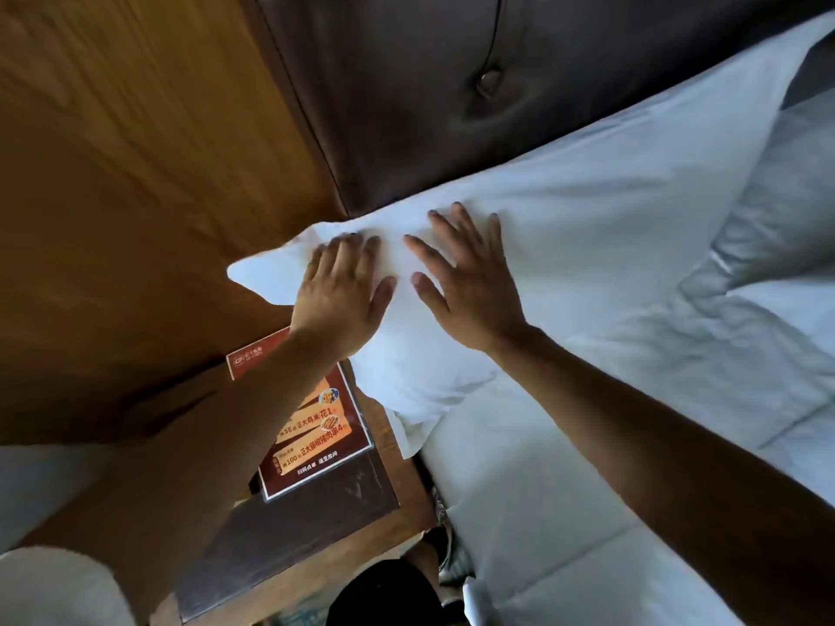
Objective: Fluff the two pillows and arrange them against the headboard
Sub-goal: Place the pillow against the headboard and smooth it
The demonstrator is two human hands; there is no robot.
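A white pillow (601,210) lies along the foot of the dark brown padded headboard (406,83), its near end hanging over the bed's left edge. My left hand (341,295) rests flat on that near end, fingers apart. My right hand (470,286) lies flat on the pillow just to the right, fingers spread. Neither hand grips the fabric. A second white pillow (786,192) shows at the far right, partly hidden behind the first and cut by the frame edge.
A dark wooden bedside table (311,517) stands left of the bed, with a red-brown printed card (316,440) lying on it under my left forearm. Wood panelling (135,173) covers the wall on the left. A white duvet (610,445) covers the bed.
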